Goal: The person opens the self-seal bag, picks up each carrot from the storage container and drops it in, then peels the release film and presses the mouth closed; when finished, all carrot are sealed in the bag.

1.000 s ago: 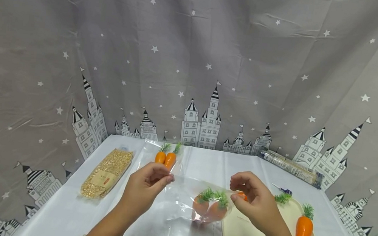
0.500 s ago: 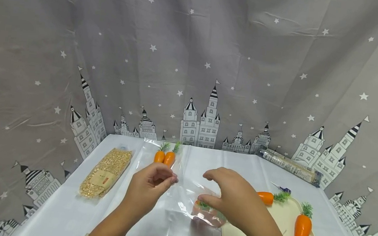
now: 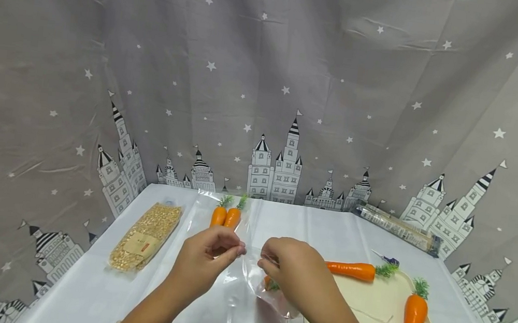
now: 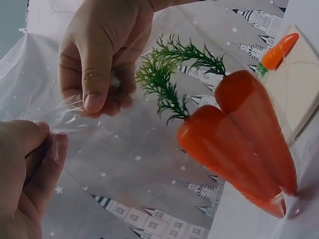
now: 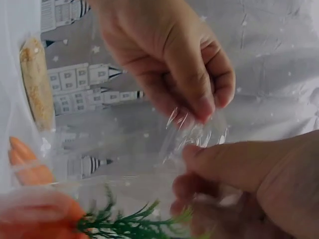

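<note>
A clear plastic bag [image 4: 67,110] hangs between both hands, its film gathered and crinkled at the fingertips. My left hand [image 3: 208,261] pinches its upper left edge between thumb and fingers. Close beside it, my right hand [image 3: 297,274] pinches the film with curled fingers. Two orange carrots with feathery green tops lie inside the bag; the left wrist view shows the lower carrot [image 4: 224,154] and the upper carrot [image 4: 254,114] side by side. In the head view the right hand hides most of them. Green fronds [image 5: 134,219] sit just below the right hand in its wrist view.
Behind the left hand lies another clear bag with two carrots [image 3: 225,216]. A packet of yellow grain [image 3: 145,239] is at left. At right, a cream tray [image 3: 365,322] bears two carrots [image 3: 414,322]. A small purple-ended item [image 3: 390,260] and a long clear package [image 3: 399,229] lie beyond.
My right hand has moved left from the bag's far side, over the carrots, to near my left hand, and its fingers have closed on the film. My left hand stays nearly still.
</note>
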The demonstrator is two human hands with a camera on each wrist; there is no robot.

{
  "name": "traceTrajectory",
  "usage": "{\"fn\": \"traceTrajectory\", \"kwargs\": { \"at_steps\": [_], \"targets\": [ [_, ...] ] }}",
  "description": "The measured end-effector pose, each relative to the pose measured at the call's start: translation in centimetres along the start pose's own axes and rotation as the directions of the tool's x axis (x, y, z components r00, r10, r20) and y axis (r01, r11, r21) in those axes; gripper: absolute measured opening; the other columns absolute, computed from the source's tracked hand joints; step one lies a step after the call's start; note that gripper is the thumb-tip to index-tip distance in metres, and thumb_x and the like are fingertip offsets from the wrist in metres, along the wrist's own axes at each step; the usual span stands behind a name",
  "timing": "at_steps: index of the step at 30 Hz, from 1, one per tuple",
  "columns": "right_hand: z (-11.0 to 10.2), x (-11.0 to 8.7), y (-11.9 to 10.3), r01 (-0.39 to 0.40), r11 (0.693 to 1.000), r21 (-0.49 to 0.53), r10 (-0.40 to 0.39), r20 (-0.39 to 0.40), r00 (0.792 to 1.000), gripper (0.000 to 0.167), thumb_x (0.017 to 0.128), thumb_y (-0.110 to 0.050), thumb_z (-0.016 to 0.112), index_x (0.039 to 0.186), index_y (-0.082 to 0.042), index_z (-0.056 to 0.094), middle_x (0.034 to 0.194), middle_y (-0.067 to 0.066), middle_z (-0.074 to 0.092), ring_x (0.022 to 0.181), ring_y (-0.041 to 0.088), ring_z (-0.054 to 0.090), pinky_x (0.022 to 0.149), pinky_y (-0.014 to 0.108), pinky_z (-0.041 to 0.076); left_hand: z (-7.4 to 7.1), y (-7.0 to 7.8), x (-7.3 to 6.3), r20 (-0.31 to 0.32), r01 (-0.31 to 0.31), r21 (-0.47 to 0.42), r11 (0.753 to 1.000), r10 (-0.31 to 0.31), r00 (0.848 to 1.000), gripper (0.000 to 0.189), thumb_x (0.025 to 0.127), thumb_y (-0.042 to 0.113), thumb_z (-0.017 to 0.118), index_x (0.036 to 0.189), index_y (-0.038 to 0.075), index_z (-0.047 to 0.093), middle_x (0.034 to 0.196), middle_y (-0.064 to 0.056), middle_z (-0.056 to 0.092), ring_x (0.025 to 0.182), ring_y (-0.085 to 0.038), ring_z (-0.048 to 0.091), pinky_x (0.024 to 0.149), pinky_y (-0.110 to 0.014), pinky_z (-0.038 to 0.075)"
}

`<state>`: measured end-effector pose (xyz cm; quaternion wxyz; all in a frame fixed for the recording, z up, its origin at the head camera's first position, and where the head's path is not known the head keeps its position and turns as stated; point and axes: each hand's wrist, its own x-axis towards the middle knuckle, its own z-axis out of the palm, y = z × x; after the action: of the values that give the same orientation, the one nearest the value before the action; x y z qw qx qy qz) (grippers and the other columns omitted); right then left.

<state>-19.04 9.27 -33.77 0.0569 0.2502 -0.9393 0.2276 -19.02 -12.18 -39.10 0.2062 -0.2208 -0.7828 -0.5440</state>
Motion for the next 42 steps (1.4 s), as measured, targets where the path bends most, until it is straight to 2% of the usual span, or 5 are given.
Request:
{"fn": "traceTrajectory", "kwargs": {
  "at_steps": [3,9,23,33,42],
  "targets": [
    [0.1,-0.1,0.5,0.046,0.999,0.022,-0.045,-0.045,0.998,0.015,0.093,-0.023,0.081,0.081,-0.026,0.071,0.074,-0.019,0.063,0.063,0.001,0.052,0.061,0.023,0.046,-0.1,0.1,-0.1,0.008,-0.015,0.025,1.0,0.015,1.0,0.018,0.091,0.008,0.081,0.1,0.017,0.069,0.091,0.0,0.079,0.082,-0.008,0.074,0.077,-0.028,0.065],
    [0.1,-0.3,1.5,0.125,0.99,0.064,-0.12,-0.077,0.99,0.012,0.09,-0.018,0.083,0.084,-0.024,0.074,0.08,-0.018,0.068,0.069,-0.003,0.056,0.065,0.022,0.053,-0.2,0.2,0.0,-0.01,-0.059,0.049,0.997,0.059,0.998,0.021,0.088,0.004,0.082,0.098,0.016,0.069,0.088,0.006,0.077,0.08,-0.007,0.073,0.075,-0.027,0.064],
    [-1.0,-1.3,3.7,0.1,0.994,0.047,-0.099,-0.021,0.995,0.014,0.089,-0.018,0.084,0.09,-0.026,0.073,0.083,-0.022,0.064,0.077,-0.004,0.058,0.075,0.026,0.056,-0.2,0.7,0.1,-0.027,-0.086,0.014,0.996,0.086,0.996,0.021,0.089,0.002,0.082,0.099,0.016,0.07,0.088,0.005,0.076,0.079,-0.009,0.073,0.073,-0.027,0.064],
    [-1.5,-1.6,4.5,0.1,0.994,0.043,-0.1,0.013,0.995,0.013,0.087,-0.022,0.085,0.091,-0.026,0.073,0.082,-0.022,0.063,0.075,-0.003,0.056,0.072,0.024,0.055,-0.5,0.8,-0.2,-0.032,-0.043,-0.017,0.999,0.042,0.999,0.019,0.09,0.004,0.081,0.099,0.016,0.069,0.088,0.002,0.076,0.077,-0.01,0.072,0.069,-0.028,0.063],
    [-1.8,-2.3,5.7,0.142,0.989,0.048,-0.141,-0.022,0.99,0.015,0.087,-0.02,0.085,0.092,-0.026,0.072,0.087,-0.022,0.063,0.079,-0.003,0.059,0.073,0.024,0.056,-0.6,0.4,-0.7,-0.065,-0.019,-0.074,0.997,0.015,0.998,0.024,0.089,-0.007,0.078,0.098,0.013,0.069,0.088,0.003,0.077,0.077,-0.013,0.074,0.066,-0.029,0.064]
  ]
}}
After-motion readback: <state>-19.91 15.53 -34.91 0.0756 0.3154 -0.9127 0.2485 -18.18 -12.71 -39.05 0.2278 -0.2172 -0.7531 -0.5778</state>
